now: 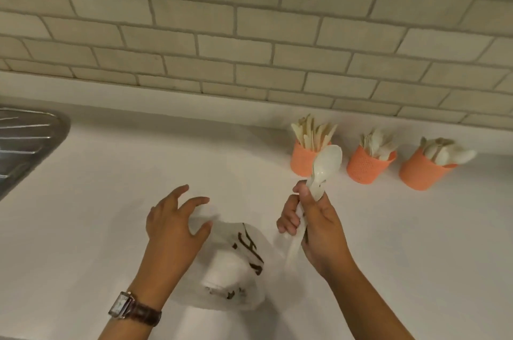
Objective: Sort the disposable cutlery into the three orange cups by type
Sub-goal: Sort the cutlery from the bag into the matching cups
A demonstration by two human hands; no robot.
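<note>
My right hand [313, 225] grips a small bunch of white plastic spoons [324, 170], bowls up, in front of the cups. Three orange cups stand in a row near the wall. The left cup [301, 162] holds flat cream pieces that look like knives. Forks seem to fill the middle cup [366, 169]. Out of the right cup [420, 174] stick spoon bowls. My left hand [175, 224], with a wristwatch, hovers with fingers spread over a white plastic bag [236, 264] with dark lettering that lies on the counter.
The white countertop [111, 200] runs back to a tiled brick-pattern wall [249, 34]. A steel sink drainer [25, 142] sits at the far left edge.
</note>
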